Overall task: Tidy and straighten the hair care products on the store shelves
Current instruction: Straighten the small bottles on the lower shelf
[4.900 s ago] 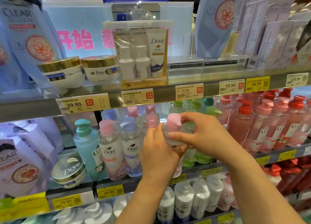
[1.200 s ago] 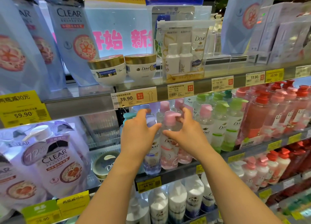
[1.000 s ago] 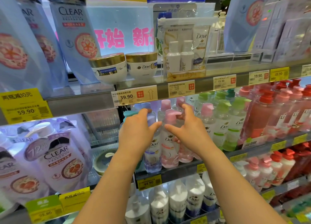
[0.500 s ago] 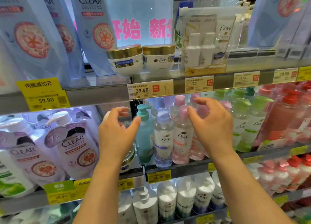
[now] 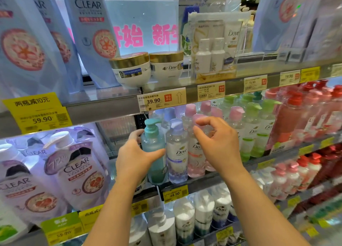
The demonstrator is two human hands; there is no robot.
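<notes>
The left hand (image 5: 136, 157) is gripping the upright teal bottle (image 5: 153, 149) (nearest it, leftmost in the row); the right hand (image 5: 218, 145) is hovering loosely curled, empty, before the pink bottle (image 5: 196, 160).

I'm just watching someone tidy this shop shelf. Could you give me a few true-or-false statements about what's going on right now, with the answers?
1. The left hand grips the teal pump bottle. True.
2. The right hand holds a gold-lidded jar. False: it hovers by the pink-capped bottles, holding nothing; the gold-lidded jars sit on the shelf above.
3. The purple-capped Dove bottle stands right of the teal one. True.
4. The red-pump bottles stand at the far left. False: the red-pump bottles are at the right.
</notes>
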